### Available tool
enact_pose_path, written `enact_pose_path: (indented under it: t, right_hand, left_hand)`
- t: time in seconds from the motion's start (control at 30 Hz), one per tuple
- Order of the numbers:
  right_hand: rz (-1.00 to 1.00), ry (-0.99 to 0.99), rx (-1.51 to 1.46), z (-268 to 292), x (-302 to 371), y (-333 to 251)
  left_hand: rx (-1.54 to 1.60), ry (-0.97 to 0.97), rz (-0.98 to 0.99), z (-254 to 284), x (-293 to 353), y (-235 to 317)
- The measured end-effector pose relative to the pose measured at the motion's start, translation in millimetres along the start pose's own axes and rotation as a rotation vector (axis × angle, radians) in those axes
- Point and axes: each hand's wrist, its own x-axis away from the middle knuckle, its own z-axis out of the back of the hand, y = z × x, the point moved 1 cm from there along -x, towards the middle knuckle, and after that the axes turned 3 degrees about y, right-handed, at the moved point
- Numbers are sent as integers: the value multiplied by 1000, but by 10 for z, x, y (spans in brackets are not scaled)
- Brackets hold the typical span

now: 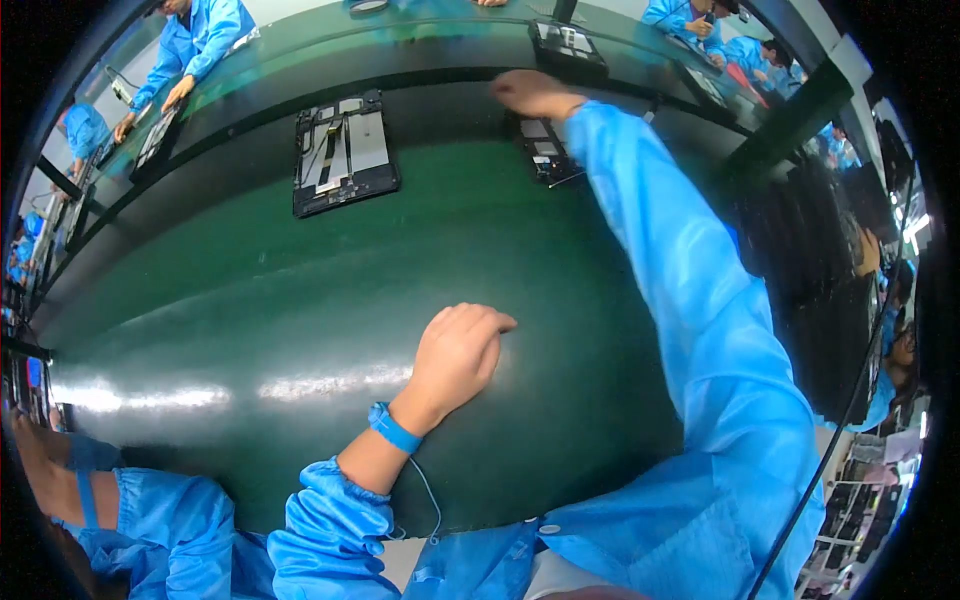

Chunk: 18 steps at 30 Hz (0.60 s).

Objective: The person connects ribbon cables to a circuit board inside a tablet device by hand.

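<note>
My left hand (pixel 460 350) rests on the green tabletop (pixel 270 300) near the middle, its fingers curled in and one digit poking out to the right. I see nothing in it. A blue wrist strap (pixel 394 428) with a thin cord circles that wrist. Far out, my right arm stretches forward, and my right hand (pixel 535 95) hovers by an opened tablet-like device (pixel 545 155), partly covering it. The right fingers are blurred and turned away, so their grip is hidden. Left of centre lies another opened device (pixel 345 155), with a black frame, grey plates and dark ribbon cables.
A dark rail (pixel 420 75) runs across the far table edge. Beyond it stands a third opened device (pixel 568 48). Co-workers in blue smocks (pixel 200 40) sit along the far side. At the lower left, another person's strapped arm (pixel 90 490) rests close to mine. Dark posts (pixel 790 115) rise at right.
</note>
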Motion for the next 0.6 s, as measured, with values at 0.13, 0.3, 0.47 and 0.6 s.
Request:
enact_pose_path:
  t: [0.13,0.3,0.47,0.6]
  right_hand:
    - [-133,-178,93,209,331,1079]
    - [-229,-489,-65,347,385,1183]
    - [-286,-386,-59,465,518,1182]
    - [-173,-386,-40,957,803,962]
  left_hand:
    - [-5,-50,3,-77,-72,13]
    - [12,-21,31,-142,-108,33]
    - [7,-51,48,-213,-195,65]
    - [45,-23,63,-248,-208,121]
